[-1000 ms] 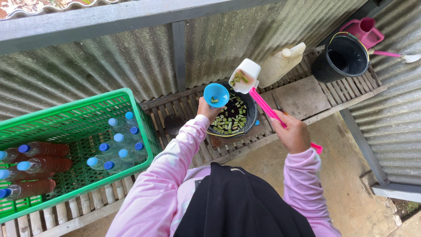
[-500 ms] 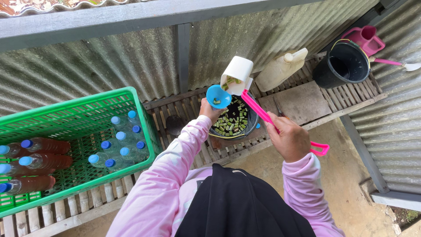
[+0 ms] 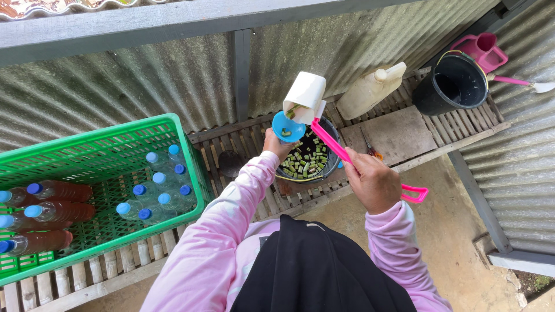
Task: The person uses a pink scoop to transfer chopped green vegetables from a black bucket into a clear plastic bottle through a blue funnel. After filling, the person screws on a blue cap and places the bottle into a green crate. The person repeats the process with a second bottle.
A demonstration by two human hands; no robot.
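My right hand grips the pink handle of a white scoop, which is tipped over a blue funnel. My left hand holds the funnel from below; what the funnel sits in is hidden. Just behind them, a dark bowl holds chopped green pieces in dark liquid, resting on the slatted wooden bench.
A green crate at left holds several bottles with blue caps. A cream jug, a black bucket, a pink watering can and another pink-handled scoop sit at the right. Corrugated metal wall behind.
My right hand has raised the scoop from the bowl and tipped it over the funnel. Green pieces now drop into the funnel.
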